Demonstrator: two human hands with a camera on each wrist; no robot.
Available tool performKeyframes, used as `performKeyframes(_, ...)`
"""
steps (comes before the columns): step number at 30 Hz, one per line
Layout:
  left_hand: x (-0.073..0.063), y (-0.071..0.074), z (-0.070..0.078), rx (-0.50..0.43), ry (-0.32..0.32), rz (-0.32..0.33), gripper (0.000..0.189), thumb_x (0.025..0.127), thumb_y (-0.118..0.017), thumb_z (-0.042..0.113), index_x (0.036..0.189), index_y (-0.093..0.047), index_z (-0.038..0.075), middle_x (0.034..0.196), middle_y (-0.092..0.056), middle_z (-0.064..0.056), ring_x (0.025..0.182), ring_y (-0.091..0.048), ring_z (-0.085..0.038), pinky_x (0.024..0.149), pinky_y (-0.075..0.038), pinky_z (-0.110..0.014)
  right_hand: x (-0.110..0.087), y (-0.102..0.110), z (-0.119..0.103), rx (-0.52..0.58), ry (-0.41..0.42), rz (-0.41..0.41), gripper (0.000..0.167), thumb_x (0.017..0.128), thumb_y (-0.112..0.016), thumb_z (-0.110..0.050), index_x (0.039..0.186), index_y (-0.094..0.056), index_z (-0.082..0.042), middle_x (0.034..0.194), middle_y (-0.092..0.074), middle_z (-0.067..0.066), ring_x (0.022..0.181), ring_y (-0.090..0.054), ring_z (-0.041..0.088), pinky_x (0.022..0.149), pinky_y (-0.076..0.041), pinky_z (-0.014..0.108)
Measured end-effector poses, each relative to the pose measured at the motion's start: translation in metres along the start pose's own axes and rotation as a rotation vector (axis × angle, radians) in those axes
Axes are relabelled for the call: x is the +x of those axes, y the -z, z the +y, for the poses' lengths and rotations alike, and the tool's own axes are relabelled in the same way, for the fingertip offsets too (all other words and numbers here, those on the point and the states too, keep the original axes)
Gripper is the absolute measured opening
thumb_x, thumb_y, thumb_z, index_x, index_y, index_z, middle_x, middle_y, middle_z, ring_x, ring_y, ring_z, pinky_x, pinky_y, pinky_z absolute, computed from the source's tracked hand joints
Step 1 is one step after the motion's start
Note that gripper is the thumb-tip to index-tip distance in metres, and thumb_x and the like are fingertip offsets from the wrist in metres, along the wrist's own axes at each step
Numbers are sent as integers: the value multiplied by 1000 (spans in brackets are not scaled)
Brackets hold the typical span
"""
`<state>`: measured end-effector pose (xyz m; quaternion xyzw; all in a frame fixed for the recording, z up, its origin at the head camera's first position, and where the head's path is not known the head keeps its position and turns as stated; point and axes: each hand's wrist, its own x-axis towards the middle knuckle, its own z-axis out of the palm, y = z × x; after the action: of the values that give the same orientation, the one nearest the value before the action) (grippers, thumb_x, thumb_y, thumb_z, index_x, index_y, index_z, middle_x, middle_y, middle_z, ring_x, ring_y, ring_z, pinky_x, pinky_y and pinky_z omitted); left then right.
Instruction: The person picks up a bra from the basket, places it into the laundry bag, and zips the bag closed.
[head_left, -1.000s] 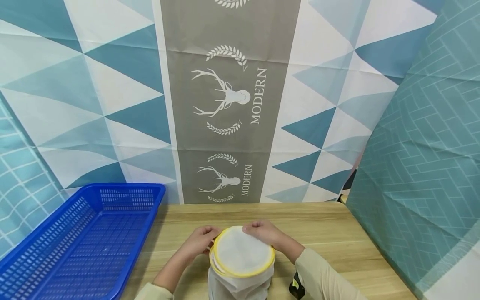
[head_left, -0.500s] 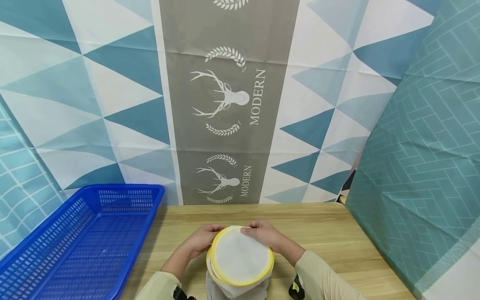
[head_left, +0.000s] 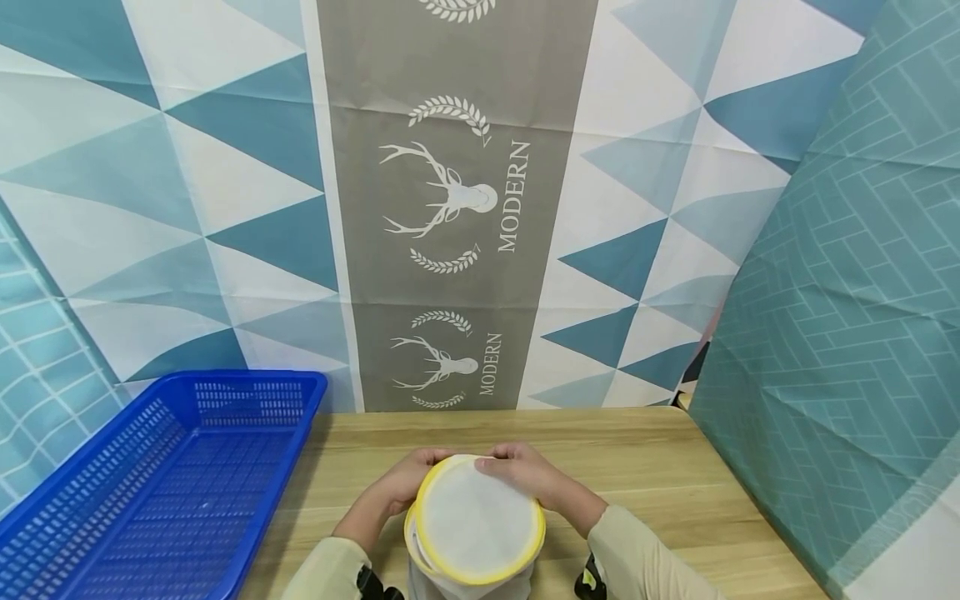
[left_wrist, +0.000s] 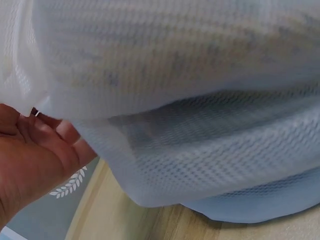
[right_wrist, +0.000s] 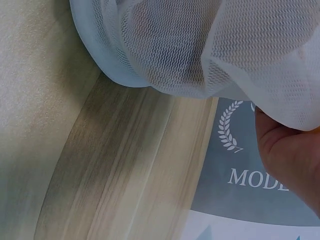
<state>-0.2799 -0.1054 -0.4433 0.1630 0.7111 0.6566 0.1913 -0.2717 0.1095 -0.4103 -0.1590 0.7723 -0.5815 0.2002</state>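
Observation:
A round white mesh laundry bag (head_left: pixel 480 521) with yellow piping stands at the table's front, its flat lid tilted up toward me. A gap shows between lid and lower rim on the left side. My left hand (head_left: pixel 405 481) holds the bag's far-left edge, its fingertips hidden behind it. At the far right edge my right hand (head_left: pixel 528 477) pinches the lid rim, thumb on top. In the left wrist view, the left hand (left_wrist: pixel 42 155) has curled fingers at the mesh fabric (left_wrist: pixel 210 145). The right wrist view shows the right hand (right_wrist: pixel 292 150) gripping the mesh edge.
A blue perforated plastic basket (head_left: pixel 168 492) stands on the left. The wooden table (head_left: pixel 637 467) ends at a patterned cloth backdrop (head_left: pixel 435 275). A teal cloth (head_left: pixel 847 333) hangs along the right side.
The bag's lid has come slightly toward me and to the left. My left hand has shifted from the left rim to behind the far edge, its forearm drawn inward.

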Motion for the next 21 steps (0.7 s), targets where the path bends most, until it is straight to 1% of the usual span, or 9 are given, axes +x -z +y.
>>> performKeyframes(3, 0, 1, 1, 33, -4, 28, 38, 90, -59, 15, 122, -56, -7, 110, -65, -12, 87, -61, -12, 74, -53, -26, 2, 0, -1, 9, -27, 14, 45, 92, -55, -42, 106, -65, 0, 78, -66, 3, 60, -62, 10, 55, -53, 26)
performKeyframes(5, 0, 1, 2, 68, -17, 44, 37, 90, -60, 17, 119, -58, -7, 108, -65, -12, 89, -60, -12, 74, -52, -27, 3, 0, -2, 6, -48, 22, 53, 91, -51, -51, 104, -66, -1, 77, -66, 3, 60, -62, 11, 56, -53, 27)
performKeyframes(7, -1, 1, 4, 106, -29, 56, 37, 89, -61, 19, 116, -60, -6, 107, -65, -11, 90, -59, -12, 74, -52, -26, 4, 0, -4, -8, -56, 24, 57, 91, -49, -55, 103, -66, -2, 76, -66, 2, 60, -62, 10, 57, -54, 27)
performKeyframes(9, -1, 2, 6, 139, -38, 64, 36, 89, -61, 20, 115, -61, -5, 106, -66, -12, 91, -59, -12, 75, -51, -26, 4, -1, -6, -10, -57, 6, 53, 92, -49, -50, 104, -66, -2, 77, -66, 2, 60, -62, 10, 57, -53, 26)
performKeyframes(13, -2, 2, 10, 173, -37, 87, 32, 92, -58, 22, 113, -63, -2, 108, -66, -12, 93, -61, -13, 75, -52, -28, 3, -2, -9, -1, -42, -44, 39, 95, -53, -34, 108, -64, 0, 81, -67, 3, 62, -63, 9, 56, -53, 25)
performKeyframes(17, -4, 2, 14, 186, -34, 109, 30, 94, -56, 22, 111, -65, -1, 106, -66, -11, 91, -62, -13, 75, -53, -29, 3, -4, -8, -2, -37, -39, 35, 95, -53, -29, 108, -63, 2, 85, -67, 4, 64, -63, 10, 58, -54, 26)
performKeyframes(21, -6, 2, 16, 226, -54, 129, 27, 94, -56, 20, 109, -66, 0, 103, -67, -10, 87, -60, -12, 72, -52, -29, 3, -5, -6, -4, -35, -15, 34, 95, -52, -27, 107, -63, 3, 87, -67, 6, 67, -63, 11, 61, -54, 28)
